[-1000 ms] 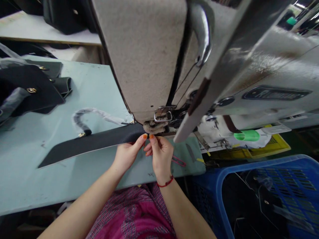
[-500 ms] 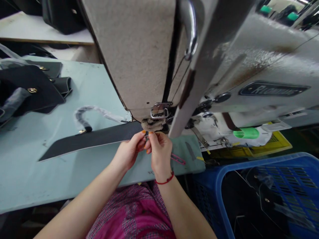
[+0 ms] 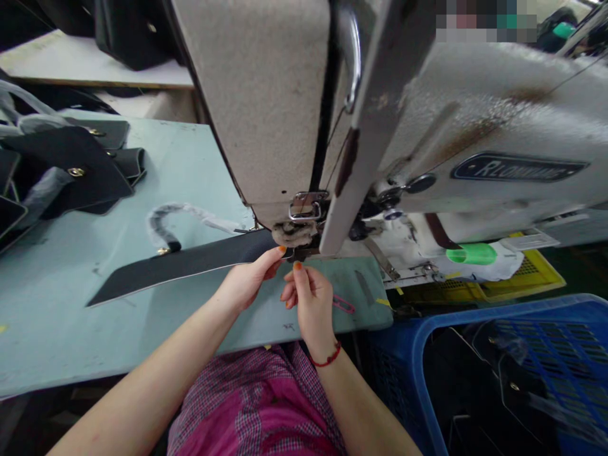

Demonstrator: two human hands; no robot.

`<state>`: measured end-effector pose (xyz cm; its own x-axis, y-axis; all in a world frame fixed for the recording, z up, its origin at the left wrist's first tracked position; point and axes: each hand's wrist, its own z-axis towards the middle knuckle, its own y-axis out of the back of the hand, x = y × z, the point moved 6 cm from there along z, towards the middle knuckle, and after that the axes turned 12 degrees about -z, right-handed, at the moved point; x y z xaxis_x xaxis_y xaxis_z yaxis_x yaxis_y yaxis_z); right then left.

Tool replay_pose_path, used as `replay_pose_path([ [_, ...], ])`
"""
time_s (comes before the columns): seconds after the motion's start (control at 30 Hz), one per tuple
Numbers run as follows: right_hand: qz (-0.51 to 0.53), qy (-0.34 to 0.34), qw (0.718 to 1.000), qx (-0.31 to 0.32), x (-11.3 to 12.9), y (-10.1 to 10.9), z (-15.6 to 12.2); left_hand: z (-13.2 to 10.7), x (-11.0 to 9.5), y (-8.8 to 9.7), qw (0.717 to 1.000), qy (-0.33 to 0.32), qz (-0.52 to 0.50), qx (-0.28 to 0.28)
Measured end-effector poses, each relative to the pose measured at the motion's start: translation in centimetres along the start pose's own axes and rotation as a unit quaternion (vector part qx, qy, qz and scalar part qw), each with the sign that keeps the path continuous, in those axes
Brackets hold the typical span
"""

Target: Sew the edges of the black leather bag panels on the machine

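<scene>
A long black leather-like panel (image 3: 175, 265) with a pale edge lies on the pale green table, its right end under the head of a sewing machine (image 3: 266, 101). My left hand (image 3: 251, 275) pinches that end's near edge, thumb on top. Just right of it, my right hand (image 3: 313, 301) is closed, thumb pressed to the curled fingers below the presser area. Whatever is between those fingertips is too small to make out. A plastic-wrapped curved handle (image 3: 154, 221) with a gold fitting is attached at the panel's far edge. The needle itself is hidden.
Pink thread snips (image 3: 343, 304) lie right of my right hand. Black bag pieces (image 3: 71, 164) with gold fittings are piled at the table's left. A blue basket (image 3: 418, 354) of black pieces stands at lower right, near a yellow crate (image 3: 546, 269). Black bags (image 3: 128, 31) sit on a shelf behind.
My hands have parted slightly: the right has drawn toward me and right, away from the left. My left hand stays at the panel's edge. The view has shifted a little.
</scene>
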<state>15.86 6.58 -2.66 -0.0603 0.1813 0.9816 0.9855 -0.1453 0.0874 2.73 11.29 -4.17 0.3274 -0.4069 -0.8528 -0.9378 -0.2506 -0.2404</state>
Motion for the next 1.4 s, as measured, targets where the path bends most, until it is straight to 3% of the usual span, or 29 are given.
replay_pose_path([
  [0.2, -0.179, 0.061, 0.980, 0.058, -4.6, 0.3, -2.6, -0.2, -0.1, -1.3, 0.997, 0.011, -0.043, 0.070],
  [0.3, -0.285, 0.122, 0.947, 0.085, -6.5, 0.1, -3.3, -0.4, -0.2, -1.8, 0.993, 0.013, -0.066, 0.100],
  [0.47, -0.395, 0.196, 0.894, 0.084, -7.1, -0.3, -3.6, -0.4, -0.1, -2.2, 0.987, 0.021, -0.095, 0.126],
  [0.83, -0.400, 0.213, 0.889, 0.072, -6.8, -0.4, -3.7, 0.2, 0.0, -2.1, 0.990, 0.015, -0.095, 0.105],
  [1.03, -0.409, 0.209, 0.885, 0.070, -7.2, -0.5, -3.7, 0.9, -0.2, -2.4, 0.985, -0.005, -0.095, 0.146],
  [1.27, -0.406, 0.202, 0.888, 0.075, -7.1, -0.4, -3.7, 1.3, -0.4, -2.4, 0.984, -0.027, -0.092, 0.148],
  [1.4, -0.404, 0.191, 0.890, 0.088, -7.3, -0.4, -3.6, 1.4, -0.1, -2.3, 0.986, -0.025, -0.107, 0.126],
])
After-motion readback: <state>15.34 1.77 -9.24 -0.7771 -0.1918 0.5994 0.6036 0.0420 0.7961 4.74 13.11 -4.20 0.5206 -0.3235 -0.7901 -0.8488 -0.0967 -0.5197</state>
